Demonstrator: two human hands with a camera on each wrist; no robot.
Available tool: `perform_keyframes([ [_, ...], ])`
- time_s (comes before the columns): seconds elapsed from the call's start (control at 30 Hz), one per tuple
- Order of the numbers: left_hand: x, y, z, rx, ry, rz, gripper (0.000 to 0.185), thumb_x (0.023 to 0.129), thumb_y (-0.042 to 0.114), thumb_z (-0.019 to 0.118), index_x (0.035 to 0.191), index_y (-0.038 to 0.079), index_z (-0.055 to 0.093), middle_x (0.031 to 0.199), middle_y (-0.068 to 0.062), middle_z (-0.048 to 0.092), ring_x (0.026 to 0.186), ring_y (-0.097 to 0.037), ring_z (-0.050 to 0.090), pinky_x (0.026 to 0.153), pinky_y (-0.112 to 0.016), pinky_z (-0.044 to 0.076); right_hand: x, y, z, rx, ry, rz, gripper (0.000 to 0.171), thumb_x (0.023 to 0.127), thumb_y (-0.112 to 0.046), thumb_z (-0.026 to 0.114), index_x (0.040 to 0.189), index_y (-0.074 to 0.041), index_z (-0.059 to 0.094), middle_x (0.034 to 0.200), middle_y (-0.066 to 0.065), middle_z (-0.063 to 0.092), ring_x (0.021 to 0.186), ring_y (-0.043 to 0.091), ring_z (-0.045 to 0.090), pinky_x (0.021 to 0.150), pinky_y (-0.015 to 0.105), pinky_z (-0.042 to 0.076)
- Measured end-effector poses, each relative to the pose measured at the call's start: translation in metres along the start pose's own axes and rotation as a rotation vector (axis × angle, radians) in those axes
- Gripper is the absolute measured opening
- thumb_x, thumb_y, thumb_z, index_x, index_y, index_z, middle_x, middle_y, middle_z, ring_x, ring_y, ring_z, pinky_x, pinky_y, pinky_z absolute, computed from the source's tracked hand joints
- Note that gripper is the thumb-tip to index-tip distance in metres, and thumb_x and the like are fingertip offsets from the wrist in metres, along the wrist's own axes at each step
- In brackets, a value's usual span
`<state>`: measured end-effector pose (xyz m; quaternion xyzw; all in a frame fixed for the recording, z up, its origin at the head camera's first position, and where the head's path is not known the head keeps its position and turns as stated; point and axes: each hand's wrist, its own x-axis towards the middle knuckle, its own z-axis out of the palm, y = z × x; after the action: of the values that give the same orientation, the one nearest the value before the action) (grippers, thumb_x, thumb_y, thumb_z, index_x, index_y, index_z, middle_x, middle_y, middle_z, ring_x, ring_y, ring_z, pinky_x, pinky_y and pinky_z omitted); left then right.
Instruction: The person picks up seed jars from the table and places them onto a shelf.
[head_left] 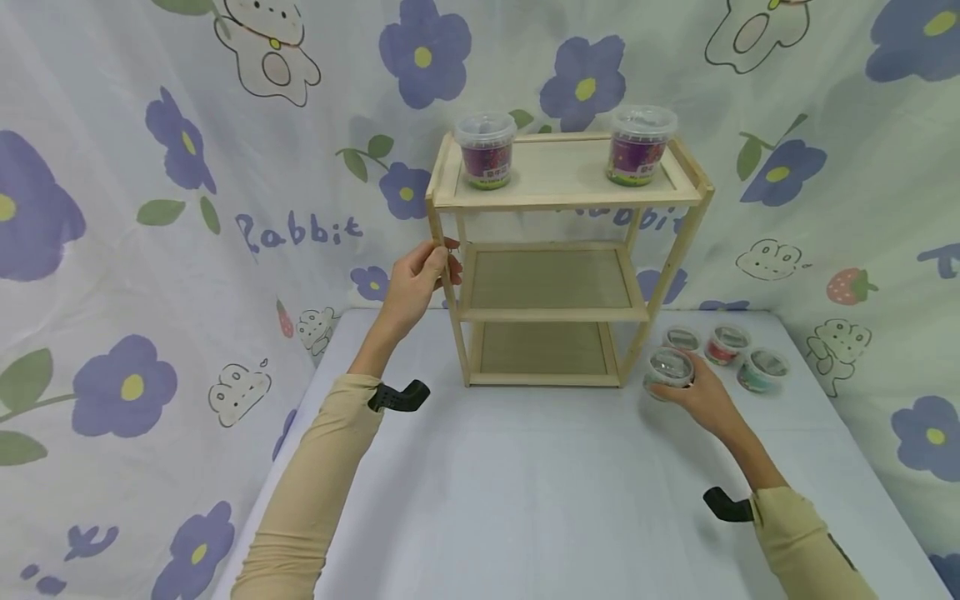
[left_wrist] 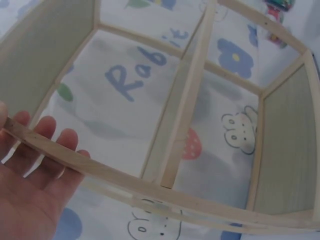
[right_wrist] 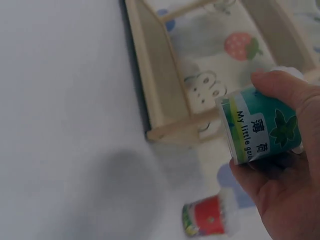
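A three-tier wooden shelf (head_left: 562, 200) stands at the back of the table. My left hand (head_left: 417, 282) grips its front left post (head_left: 442, 250); in the left wrist view my fingers (left_wrist: 47, 132) curl behind that wooden post (left_wrist: 115, 180). My right hand (head_left: 693, 392) holds a small green-labelled tub (head_left: 667, 368) on the table by the shelf's right foot. The right wrist view shows this green tub (right_wrist: 262, 127) pinched between thumb and fingers, with "My little garden" on its label. Two purple-labelled tubs (head_left: 487, 150) (head_left: 639, 143) sit on the top shelf.
Three more small tubs lie right of the shelf: a clear-lidded one (head_left: 681, 337), a red one (head_left: 726, 343) and a teal one (head_left: 762, 370). The red tub (right_wrist: 210, 217) also shows in the right wrist view. A flower-print cloth (head_left: 187, 167) hangs behind the pale table (head_left: 525, 483).
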<state>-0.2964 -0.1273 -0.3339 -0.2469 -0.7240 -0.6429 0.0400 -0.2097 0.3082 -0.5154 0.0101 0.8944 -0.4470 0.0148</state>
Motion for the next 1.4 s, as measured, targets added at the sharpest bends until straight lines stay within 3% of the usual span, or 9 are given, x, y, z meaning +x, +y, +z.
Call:
perform_keyframes([
  [0.17, -0.001, -0.001, -0.001, -0.002, 0.002, 0.0, 0.03, 0.108, 0.018, 0.04, 0.12, -0.002, 0.058, 0.099, -0.039, 0.052, 0.095, -0.048, 0.055, 0.097, -0.049, 0.05, 0.001, -0.036, 0.002, -0.003, -0.069, -0.067, 0.094, 0.088, -0.038, 0.075, 0.154, 0.002, 0.021, 0.144, 0.032, 0.04, 0.129, 0.048, 0.043, 0.096, 0.061, 0.042],
  [0.37, 0.0, 0.0, -0.001, -0.005, 0.0, 0.007, 0.03, 0.108, 0.018, 0.041, 0.121, -0.002, 0.059, 0.098, -0.037, 0.053, 0.093, -0.049, 0.056, 0.096, -0.049, 0.05, 0.002, -0.084, 0.005, 0.01, -0.094, -0.117, 0.087, 0.088, -0.035, 0.076, 0.154, -0.008, 0.027, 0.138, 0.026, 0.047, 0.121, 0.043, 0.052, 0.087, 0.053, 0.049],
  [0.67, 0.002, -0.001, 0.0, -0.008, 0.001, 0.014, 0.03, 0.107, 0.018, 0.042, 0.12, -0.003, 0.059, 0.099, -0.038, 0.053, 0.092, -0.048, 0.055, 0.093, -0.048, 0.052, 0.025, -0.135, 0.011, 0.079, -0.128, -0.201, 0.087, 0.085, -0.032, 0.079, 0.153, -0.009, 0.029, 0.14, 0.019, 0.047, 0.123, 0.038, 0.051, 0.094, 0.055, 0.045],
  [0.8, 0.001, 0.0, 0.0, -0.006, 0.002, 0.012, 0.03, 0.107, 0.018, 0.042, 0.12, -0.004, 0.058, 0.099, -0.039, 0.053, 0.092, -0.05, 0.055, 0.094, -0.05, 0.051, 0.038, -0.157, 0.016, 0.061, -0.121, -0.249, 0.086, 0.084, -0.033, 0.079, 0.152, -0.011, 0.032, 0.139, 0.017, 0.05, 0.12, 0.036, 0.054, 0.093, 0.054, 0.047],
  [1.03, 0.002, -0.009, -0.003, -0.019, 0.0, 0.007, 0.03, 0.107, 0.018, 0.042, 0.121, -0.002, 0.059, 0.094, -0.026, 0.058, 0.092, -0.048, 0.056, 0.094, -0.046, 0.052, 0.064, -0.192, 0.031, 0.074, -0.07, -0.274, 0.087, 0.083, -0.03, 0.08, 0.152, -0.007, 0.032, 0.14, 0.018, 0.05, 0.123, 0.035, 0.052, 0.098, 0.053, 0.044],
  [1.2, 0.006, -0.027, -0.008, -0.024, 0.006, 0.012, 0.03, 0.108, 0.019, 0.042, 0.123, 0.0, 0.059, 0.098, -0.032, 0.057, 0.09, -0.042, 0.058, 0.092, -0.044, 0.052, 0.087, -0.209, 0.052, 0.088, -0.028, -0.302, 0.088, 0.082, -0.024, 0.08, 0.152, -0.003, 0.031, 0.14, 0.021, 0.049, 0.122, 0.036, 0.052, 0.1, 0.053, 0.044],
  [1.4, 0.007, -0.031, -0.008, -0.021, 0.008, 0.03, 0.034, 0.107, 0.027, 0.045, 0.123, 0.002, 0.061, 0.098, -0.033, 0.056, 0.086, -0.033, 0.062, 0.09, -0.04, 0.054, 0.107, -0.223, 0.077, 0.103, -0.004, -0.28, 0.088, 0.082, -0.028, 0.079, 0.152, -0.005, 0.03, 0.142, 0.021, 0.047, 0.125, 0.037, 0.051, 0.101, 0.053, 0.044],
])
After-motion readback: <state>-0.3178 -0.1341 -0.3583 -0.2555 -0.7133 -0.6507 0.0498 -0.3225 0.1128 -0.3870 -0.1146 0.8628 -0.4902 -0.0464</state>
